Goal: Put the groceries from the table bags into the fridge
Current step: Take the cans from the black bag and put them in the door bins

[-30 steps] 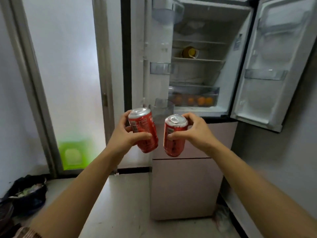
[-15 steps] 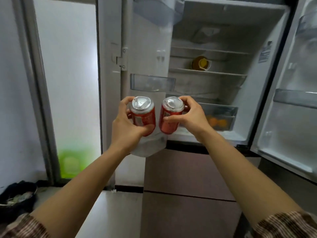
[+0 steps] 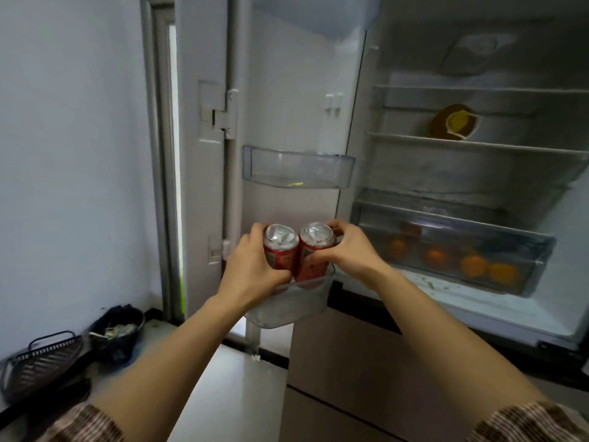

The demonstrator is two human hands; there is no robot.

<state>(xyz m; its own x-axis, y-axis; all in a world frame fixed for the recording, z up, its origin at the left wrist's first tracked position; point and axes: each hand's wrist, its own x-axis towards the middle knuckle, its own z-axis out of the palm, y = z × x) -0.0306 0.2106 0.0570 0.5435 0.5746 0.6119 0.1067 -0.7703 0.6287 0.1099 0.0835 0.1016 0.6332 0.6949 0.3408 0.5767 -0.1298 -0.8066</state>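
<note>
Two red drink cans stand side by side at the lowest bin (image 3: 296,306) of the fridge's open left door. My left hand (image 3: 251,269) grips the left can (image 3: 280,250). My right hand (image 3: 347,250) grips the right can (image 3: 314,250). Both cans are upright, touching each other, with their lower ends dipping into the clear plastic bin. The fridge interior (image 3: 478,173) is open to the right.
A middle door bin (image 3: 298,169) hangs above the cans. The crisper drawer (image 3: 452,250) holds several oranges. A round yellow-topped container (image 3: 454,122) sits on a shelf. On the floor at left lie a dark bag (image 3: 118,330) and a black basket (image 3: 38,362).
Both hands moved forward and down with the cans, from in front of the fridge into the lowest left-door bin. The view came closer to the fridge.
</note>
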